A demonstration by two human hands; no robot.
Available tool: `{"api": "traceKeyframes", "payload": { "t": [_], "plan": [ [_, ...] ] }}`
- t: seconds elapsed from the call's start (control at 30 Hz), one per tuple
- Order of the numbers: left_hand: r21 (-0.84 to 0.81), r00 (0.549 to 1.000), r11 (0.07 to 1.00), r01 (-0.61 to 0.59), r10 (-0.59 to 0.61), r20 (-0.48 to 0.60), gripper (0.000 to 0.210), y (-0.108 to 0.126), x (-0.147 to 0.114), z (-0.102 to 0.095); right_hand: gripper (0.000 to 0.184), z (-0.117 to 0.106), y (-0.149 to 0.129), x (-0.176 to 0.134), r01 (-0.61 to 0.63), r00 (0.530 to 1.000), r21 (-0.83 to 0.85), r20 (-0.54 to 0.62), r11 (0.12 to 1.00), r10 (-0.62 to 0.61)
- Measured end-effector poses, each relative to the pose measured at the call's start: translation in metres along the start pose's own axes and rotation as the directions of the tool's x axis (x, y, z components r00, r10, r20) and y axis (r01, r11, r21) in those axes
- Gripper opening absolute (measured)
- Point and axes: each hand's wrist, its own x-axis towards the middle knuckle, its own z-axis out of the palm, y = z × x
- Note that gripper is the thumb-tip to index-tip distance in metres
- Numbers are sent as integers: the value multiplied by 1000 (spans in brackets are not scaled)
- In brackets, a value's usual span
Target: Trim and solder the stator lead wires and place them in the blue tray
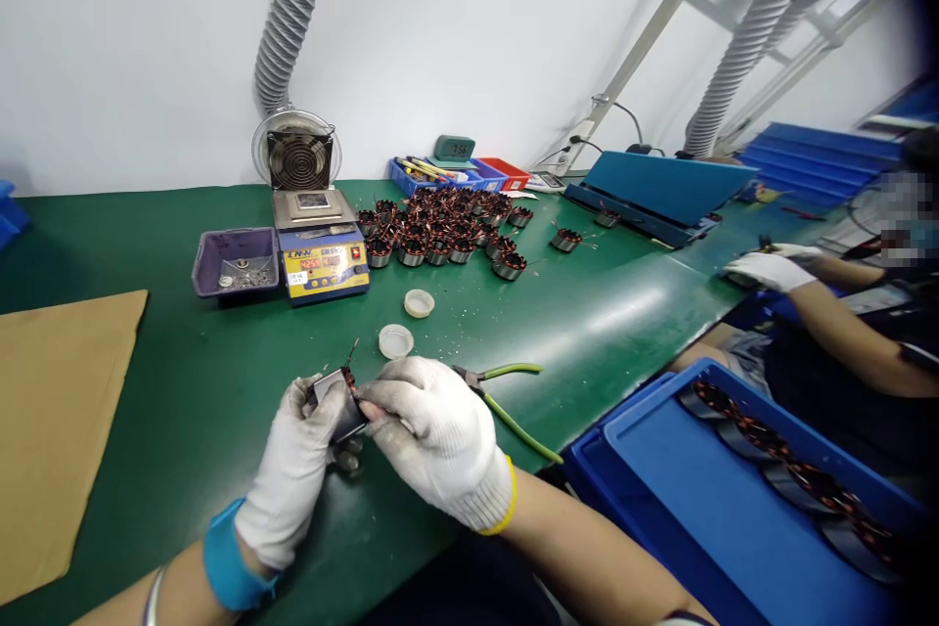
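My left hand (297, 469), in a white glove with a blue band at the wrist, is wrapped round a motor stator (347, 423). The stator is tilted on its side, its grey metal rim towards me and copper windings on the right, with a wire sticking up. Against the winding side, my gloved right hand (440, 430) is closed in a pinch, one bare fingertip showing. Whatever lies between those fingers is too small to tell. Green-handled cutting pliers (514, 411) lie on the table just right of my right hand. Two small white round dishes (396, 341) sit beyond my hands.
Many stators (440, 225) cluster at the back of the green table (220, 391). Left of them stand a solder pot (323, 254) and a purple tray (236, 264). Cardboard (66, 430) lies far left. A blue bin (704, 479) with stators is at right, near a co-worker's gloved hands (774, 269).
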Motion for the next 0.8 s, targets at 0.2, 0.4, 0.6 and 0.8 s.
{"api": "traceKeyframes", "payload": {
  "t": [0.2, 0.4, 0.6, 0.8],
  "plan": [
    [-107, 998, 994, 0, -6, -56, 56, 1, -2, 1, 14, 9, -1, 0, -46, 999, -71, -9, 996, 46],
    [-103, 966, 986, -129, 101, -239, 63, 3, 3, 2, 8, 13, -5, -2, -392, 918, 36, 86, 919, 388],
    [-86, 937, 979, -187, 151, -316, 61, 7, 8, 1, 13, 7, -10, 1, -665, 735, 172, 318, 726, 598],
    [-128, 952, 978, -166, 125, -281, 60, 6, 3, 0, 15, 6, -6, 0, -621, 761, 129, 333, 773, 556]
  ]
}}
